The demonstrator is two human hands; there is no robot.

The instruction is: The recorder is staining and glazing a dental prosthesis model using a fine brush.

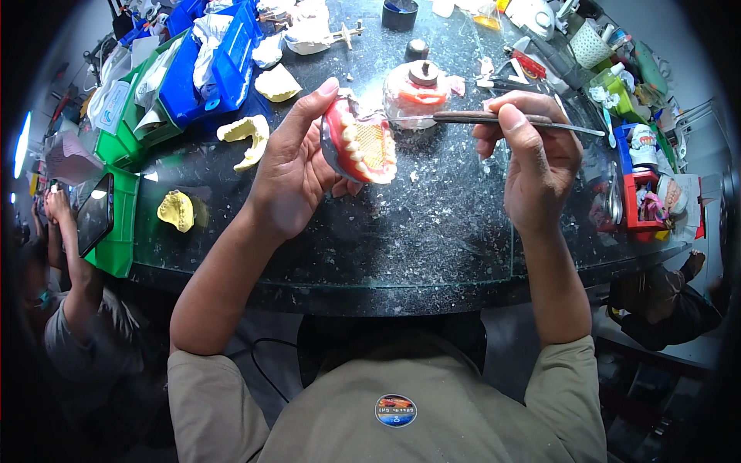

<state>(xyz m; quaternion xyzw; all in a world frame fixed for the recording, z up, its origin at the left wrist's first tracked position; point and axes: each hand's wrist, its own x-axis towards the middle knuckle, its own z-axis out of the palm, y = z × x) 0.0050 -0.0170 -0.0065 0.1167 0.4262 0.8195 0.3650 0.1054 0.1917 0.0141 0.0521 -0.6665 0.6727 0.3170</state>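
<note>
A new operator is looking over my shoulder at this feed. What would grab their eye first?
Probably the pink dental model with pale teeth and gold mesh, in the left hand above the dark bench. Next, the thin tool in the right hand, pointing toward it; then the bright blue and green bins at left.
</note>
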